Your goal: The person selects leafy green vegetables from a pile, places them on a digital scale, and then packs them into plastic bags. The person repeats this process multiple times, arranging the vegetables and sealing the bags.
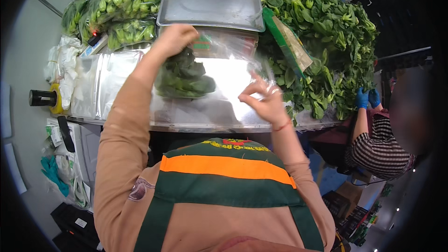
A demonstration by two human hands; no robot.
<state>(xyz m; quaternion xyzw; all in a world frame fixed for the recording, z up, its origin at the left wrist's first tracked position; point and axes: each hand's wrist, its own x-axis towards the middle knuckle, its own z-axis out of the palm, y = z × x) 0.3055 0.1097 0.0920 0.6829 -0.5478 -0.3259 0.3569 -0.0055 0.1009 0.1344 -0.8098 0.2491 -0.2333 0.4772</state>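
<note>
My left hand (pixel 178 40), blurred, is closed on the gathered top of a clear plastic bag. The bag of dark leafy greens (pixel 183 77) hangs or rests just below it, over the shiny metal table (pixel 210 112). To the right, my right hand (pixel 262 98) has thumb and fingers pinched near a blurred strip of clear plastic film (pixel 257 66), which stretches up towards the left hand. Whether the fingers grip this film cannot be told. Behind the hands lie printed clear plastic bags (pixel 231 42).
A metal tray (pixel 211 3) stands at the back. Bagged bok choy (pixel 119 3) is piled back left, near flat clear bags (pixel 117 80) and a tape roll (pixel 56 98). Loose greens (pixel 325 35) heap on the right, where co-workers' blue-gloved hands (pixel 367 98) touch them.
</note>
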